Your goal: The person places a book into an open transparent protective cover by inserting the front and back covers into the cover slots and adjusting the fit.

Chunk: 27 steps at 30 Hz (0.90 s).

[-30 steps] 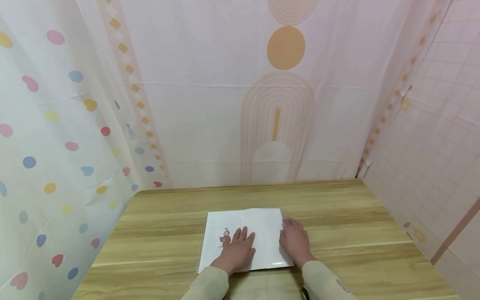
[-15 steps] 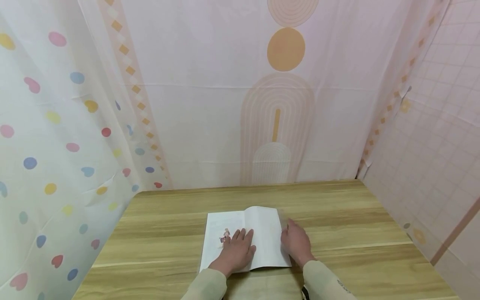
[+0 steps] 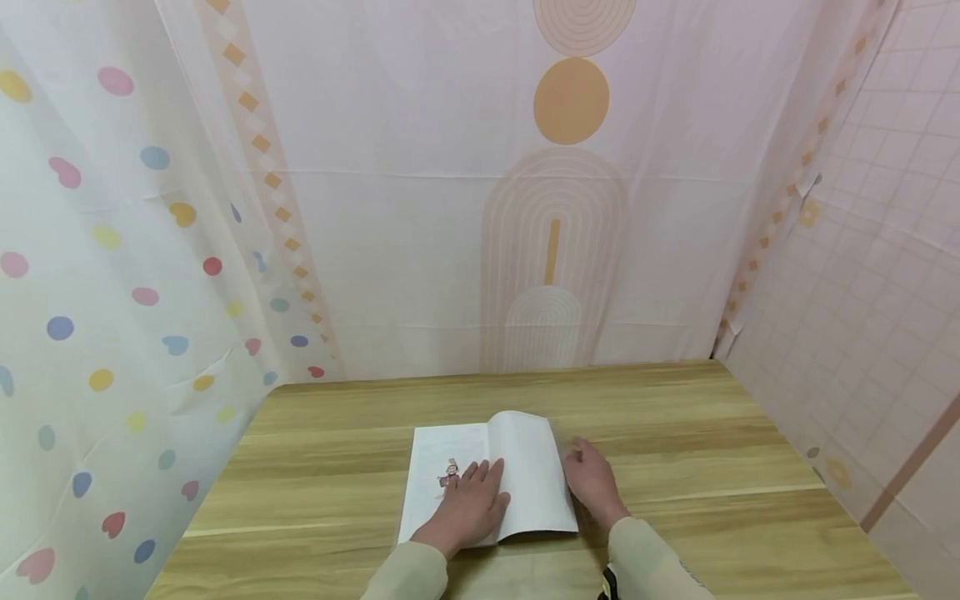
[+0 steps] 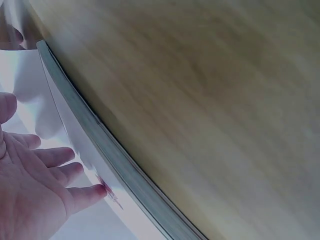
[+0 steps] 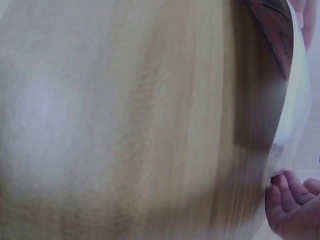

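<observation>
Open book (image 3: pixel 487 475) lying flat near the front edge of the wooden tabletop (image 3: pixel 675 433), about midway along it. Left hand (image 3: pixel 467 508) pressing the left page, fingers straight and slightly apart. Right hand (image 3: pixel 594 482) at the book's right edge, fingertips curled under the lifted, bowed right page.

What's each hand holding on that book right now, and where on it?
The left hand lies flat on the open book's left page, pressing rather than gripping. The right hand lifts the right-hand page by its outer edge.

White book (image 3: pixel 491 477) open flat on table, right page lifted.
</observation>
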Motion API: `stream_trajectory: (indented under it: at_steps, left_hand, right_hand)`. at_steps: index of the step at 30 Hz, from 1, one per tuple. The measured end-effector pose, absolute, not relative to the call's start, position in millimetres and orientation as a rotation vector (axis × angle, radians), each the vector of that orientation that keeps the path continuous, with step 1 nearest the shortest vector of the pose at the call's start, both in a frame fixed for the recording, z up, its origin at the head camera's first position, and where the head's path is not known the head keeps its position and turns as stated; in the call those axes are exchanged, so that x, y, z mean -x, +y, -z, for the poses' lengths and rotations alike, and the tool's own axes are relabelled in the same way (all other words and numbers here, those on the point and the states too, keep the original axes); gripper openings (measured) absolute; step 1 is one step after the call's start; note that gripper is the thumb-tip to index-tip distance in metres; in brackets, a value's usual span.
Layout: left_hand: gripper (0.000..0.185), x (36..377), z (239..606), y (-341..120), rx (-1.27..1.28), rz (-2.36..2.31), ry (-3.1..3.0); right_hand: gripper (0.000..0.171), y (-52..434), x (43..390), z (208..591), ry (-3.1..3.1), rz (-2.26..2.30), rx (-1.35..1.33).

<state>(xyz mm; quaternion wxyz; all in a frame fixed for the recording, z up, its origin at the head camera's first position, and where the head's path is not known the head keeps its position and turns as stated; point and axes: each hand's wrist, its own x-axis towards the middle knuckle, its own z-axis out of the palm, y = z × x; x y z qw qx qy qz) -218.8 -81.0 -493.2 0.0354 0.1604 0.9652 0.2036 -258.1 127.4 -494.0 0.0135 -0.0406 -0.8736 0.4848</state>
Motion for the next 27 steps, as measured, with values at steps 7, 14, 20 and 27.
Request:
stream_trajectory:
  at_steps: [7, 14, 20, 27]
  left_hand:
    - [0.054, 218, 492, -85, -0.495, -0.655, 2.964]
    - [0.056, 220, 493, -91, -0.470, -0.678, 2.948]
    - [0.054, 220, 495, -97, -0.460, -0.719, 2.950]
    - [0.052, 219, 492, -103, -0.463, -0.774, 2.958]
  right_hand:
    - [0.045, 128, 261, 493, -2.646, -1.656, 0.185]
    - [0.042, 127, 265, 491, -2.559, -1.685, 0.205]
    - [0.040, 123, 265, 486, -2.507, -1.731, 0.191]
    - [0.040, 119, 263, 478, -2.418, -1.943, 0.150]
